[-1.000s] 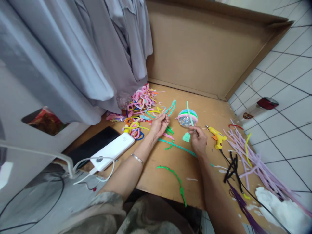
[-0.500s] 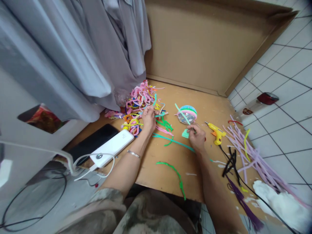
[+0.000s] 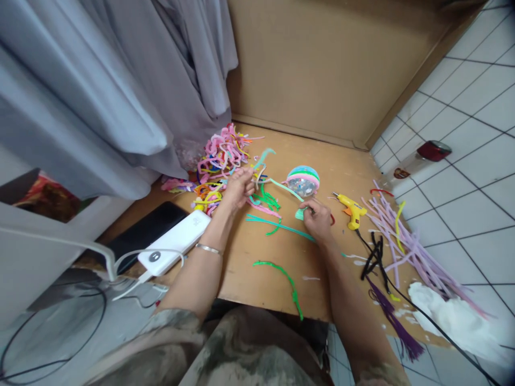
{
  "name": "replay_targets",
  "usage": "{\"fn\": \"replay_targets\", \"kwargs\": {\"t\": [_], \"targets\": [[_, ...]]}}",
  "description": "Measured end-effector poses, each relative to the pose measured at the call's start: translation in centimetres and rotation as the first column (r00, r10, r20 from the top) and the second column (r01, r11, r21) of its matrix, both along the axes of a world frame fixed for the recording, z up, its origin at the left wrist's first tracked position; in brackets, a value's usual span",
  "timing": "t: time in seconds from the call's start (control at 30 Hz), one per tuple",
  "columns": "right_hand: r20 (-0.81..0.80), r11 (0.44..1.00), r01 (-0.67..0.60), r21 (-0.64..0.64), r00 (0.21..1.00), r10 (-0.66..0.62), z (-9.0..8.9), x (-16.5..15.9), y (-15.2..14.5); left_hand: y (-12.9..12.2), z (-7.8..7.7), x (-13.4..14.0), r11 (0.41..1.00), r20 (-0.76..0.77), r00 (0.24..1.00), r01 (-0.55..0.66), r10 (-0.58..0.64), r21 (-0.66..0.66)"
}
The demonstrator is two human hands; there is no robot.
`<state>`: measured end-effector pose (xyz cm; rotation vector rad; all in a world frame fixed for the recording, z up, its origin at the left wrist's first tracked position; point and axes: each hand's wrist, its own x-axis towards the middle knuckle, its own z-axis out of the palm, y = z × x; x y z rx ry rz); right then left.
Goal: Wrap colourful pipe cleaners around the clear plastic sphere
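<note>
My left hand (image 3: 240, 186) is closed beside the heap of pipe cleaners, pinching a short teal pipe cleaner (image 3: 263, 157) whose upper end is blurred. My right hand (image 3: 317, 219) grips a mint-green pipe cleaner (image 3: 285, 187), and its free end reaches up and left toward my left hand. A small flat mint-green piece (image 3: 299, 214) shows at the right hand's fingers. Part of a red object (image 3: 332, 219) peeks out behind that hand; its kind is hidden. Just beyond stands a clear round ball (image 3: 301, 186) wrapped with blue, green and pink bands.
A tangled heap of pipe cleaners (image 3: 225, 147) lies back left. A white power bank (image 3: 177, 242) with a cable is at left. To the right are a yellow glue gun (image 3: 351, 210), lilac pipe cleaners (image 3: 418, 252), a purple tassel (image 3: 396, 321) and white stuffing (image 3: 446, 313).
The mint-green pipe cleaner has tilted over to the left from my right hand. The teal piece in my left hand has swung up to the right. The whole view has shifted slightly.
</note>
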<state>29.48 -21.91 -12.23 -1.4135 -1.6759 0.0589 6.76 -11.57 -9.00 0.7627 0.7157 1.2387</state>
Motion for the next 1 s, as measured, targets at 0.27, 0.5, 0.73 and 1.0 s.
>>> {"fn": "replay_targets", "kwargs": {"t": [0.27, 0.5, 0.73, 1.0], "targets": [[-0.061, 0.998, 0.061, -0.031, 0.996, -0.063, 0.1, 0.2, 0.0, -0.3, -2.7, 1.7, 0.950, -0.684, 0.689, -0.023, 0.242, 0.313], [-0.044, 0.998, 0.066, -0.020, 0.997, -0.067, 0.0, 0.2, 0.1, -1.3, -1.6, 1.1, 0.846, -0.789, 0.614, 0.419, 0.004, 0.331], [-0.044, 0.998, 0.061, -0.030, 0.997, -0.062, -0.3, 0.3, 0.2, 0.0, -3.0, 0.9, 0.805, -0.894, 0.436, 0.493, 0.100, 0.330], [-0.033, 0.997, 0.071, -0.001, 0.997, -0.071, -0.3, 0.4, 0.2, 1.8, -3.9, 0.4, 0.913, -0.896, 0.298, 0.142, 0.329, 0.382]]}}
